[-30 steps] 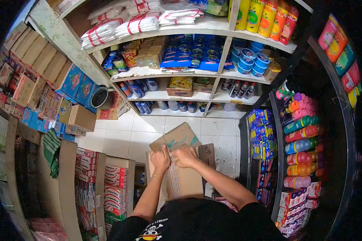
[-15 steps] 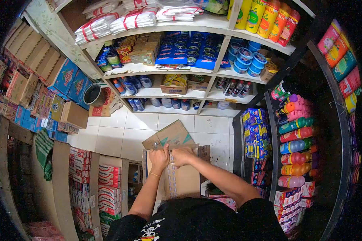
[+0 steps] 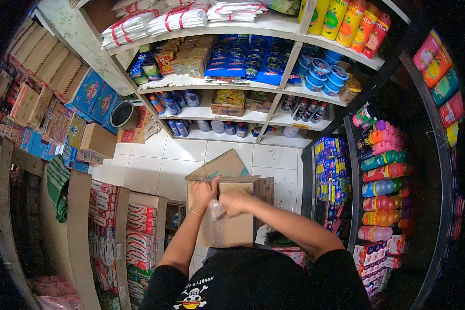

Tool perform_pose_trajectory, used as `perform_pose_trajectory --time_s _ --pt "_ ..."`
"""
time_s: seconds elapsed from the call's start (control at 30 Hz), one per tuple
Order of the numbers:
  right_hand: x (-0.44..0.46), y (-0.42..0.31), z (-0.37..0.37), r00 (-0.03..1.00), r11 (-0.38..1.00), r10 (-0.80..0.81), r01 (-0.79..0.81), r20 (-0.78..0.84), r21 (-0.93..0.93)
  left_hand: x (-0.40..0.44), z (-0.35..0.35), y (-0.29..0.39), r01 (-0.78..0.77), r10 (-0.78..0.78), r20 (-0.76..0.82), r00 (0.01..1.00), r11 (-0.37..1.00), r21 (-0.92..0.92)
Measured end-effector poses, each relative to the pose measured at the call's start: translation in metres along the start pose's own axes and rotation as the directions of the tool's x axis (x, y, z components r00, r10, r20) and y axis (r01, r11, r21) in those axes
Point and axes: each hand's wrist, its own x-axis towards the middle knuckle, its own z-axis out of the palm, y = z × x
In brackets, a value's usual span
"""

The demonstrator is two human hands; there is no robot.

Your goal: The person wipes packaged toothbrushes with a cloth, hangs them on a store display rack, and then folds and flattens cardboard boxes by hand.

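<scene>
A closed cardboard box (image 3: pixel 237 227) stands upright in front of my body. Down the middle of its top runs a strip of printed packing tape (image 3: pixel 218 235). My left hand (image 3: pixel 203 195) is closed at the box's far left edge, its thumb pointing away from me; its fingertips are hidden. Just right of it, my right hand (image 3: pixel 236 201) is a fist around a loose, crumpled end of the tape, which lifts off the cardboard between both hands. Beyond the box, a flattened piece of cardboard (image 3: pixel 225 161) leans or lies near the far edge.
White shelves (image 3: pixel 232 135) with bottles, sachets and blue tubs (image 3: pixel 320 65) stand ahead. On the right is a rack of coloured bottles (image 3: pixel 382 202). Toothpaste boxes (image 3: pixel 141 213) fill the near left, with stacked cartons (image 3: pixel 95 140) and a dark bucket (image 3: pixel 123 113) farther back.
My right hand has pulled slightly toward me, and a crumpled piece of tape now shows raised between the hands. The box has tilted or shifted a little; the view has moved slightly.
</scene>
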Motion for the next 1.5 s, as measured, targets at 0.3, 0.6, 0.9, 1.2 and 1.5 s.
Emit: perform_pose_trajectory --time_s 0.3,0.6,0.9,1.2,1.5 --pt "-0.051 -0.015 0.040 0.837 0.909 -0.417 0.394 -0.356 -0.137 0.001 0.009 -0.030 0.197 -0.211 0.092 0.973 0.971 0.138" --pt "-0.115 -0.024 0.024 0.802 0.857 -0.514 0.466 -0.304 -0.221 0.013 -0.006 -0.040 0.355 -0.377 0.132 0.917 0.921 0.162" --pt "-0.144 0.036 -0.007 0.952 0.937 -0.269 0.294 -0.144 0.191 0.020 -0.017 0.008 0.312 -0.288 0.329 0.899 0.950 -0.022" --pt "-0.053 -0.030 0.057 0.977 0.991 0.062 -0.035 0.204 -0.130 0.051 -0.008 0.039 0.107 -0.122 0.417 0.901 0.993 0.059" --pt "-0.043 -0.009 0.092 0.982 0.980 0.189 -0.186 0.030 -0.070 0.056 -0.009 0.025 0.153 -0.139 0.429 0.892 0.988 0.003"
